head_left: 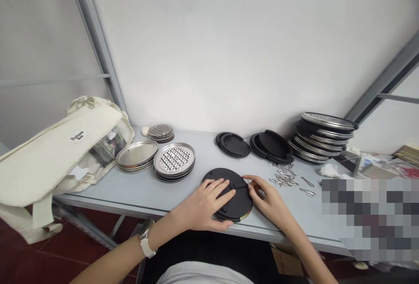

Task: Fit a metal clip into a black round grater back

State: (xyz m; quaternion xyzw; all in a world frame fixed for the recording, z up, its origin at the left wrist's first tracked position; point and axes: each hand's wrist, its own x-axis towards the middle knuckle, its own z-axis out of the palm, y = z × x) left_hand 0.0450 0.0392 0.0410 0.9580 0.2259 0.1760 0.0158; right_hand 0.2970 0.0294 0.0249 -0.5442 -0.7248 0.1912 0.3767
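A stack of black discs [240, 205] sits near the front edge of the counter [203, 153], its lowest layers showing a thin band of colour at the rim. The left hand [204, 205] lies open and flat on top, fingers [222, 186] spread, while the right hand [266, 199] is curled against the right rim, gripping it with its fingertips. A watch [145, 238] with a pale strap circles the left wrist. Just right of the right hand lies a heap of small metal clips [283, 177], with two loose clips [307, 182] beyond. Behind the hands are two stacks of black rings [271, 146]. Farther left stand a stack of punched metal graters [174, 160], a stack of plain metal plates [136, 155] and a smaller stack of graters [161, 132]. At the far right rises a tall, leaning stack of metal-rimmed discs [322, 138], with crumpled white tissue [329, 170] near it. A cream cloth bag [59, 153] lies over the counter's left end.
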